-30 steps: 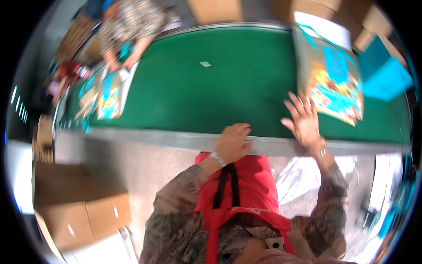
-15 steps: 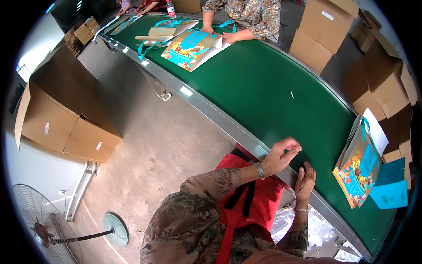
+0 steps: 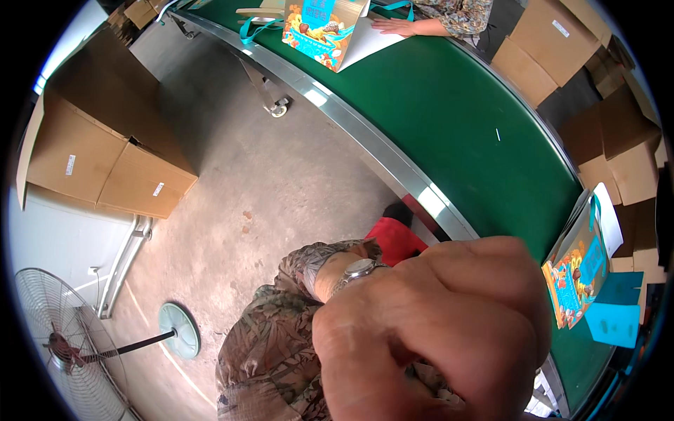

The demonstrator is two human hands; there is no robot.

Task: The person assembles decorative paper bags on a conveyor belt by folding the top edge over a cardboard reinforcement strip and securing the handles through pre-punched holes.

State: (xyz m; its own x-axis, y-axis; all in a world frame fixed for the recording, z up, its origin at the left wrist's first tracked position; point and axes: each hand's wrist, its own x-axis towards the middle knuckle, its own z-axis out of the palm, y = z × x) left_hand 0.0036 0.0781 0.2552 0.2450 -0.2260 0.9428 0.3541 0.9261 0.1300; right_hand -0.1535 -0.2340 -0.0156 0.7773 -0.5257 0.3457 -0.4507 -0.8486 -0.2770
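My left hand (image 3: 449,316) is raised close to the camera and fills the lower middle of the picture. A wristwatch (image 3: 359,267) circles its wrist. Its fingers are bent into a curl, and a small gap shows between thumb and fingers. The fingertips run out of sight at the lower edge, so whatever they hold, if anything, is hidden. My right hand does not show. Beyond my left hand, to the right, a few colourful paper gift bags (image 3: 577,279) with turquoise handles lean together on the green conveyor belt (image 3: 449,119).
Across the belt, a co-worker's hand (image 3: 394,27) rests beside another printed gift bag (image 3: 319,34). Large cardboard boxes (image 3: 105,165) stand at left, more cartons (image 3: 554,42) at right. A turquoise box (image 3: 614,319) sits by the right-hand bags. A pedestal fan (image 3: 60,347) stands lower left.
My left hand has risen from the belt's near edge to close before the camera. My right hand has left the picture. The view has shifted, and the far bags sit higher in it.
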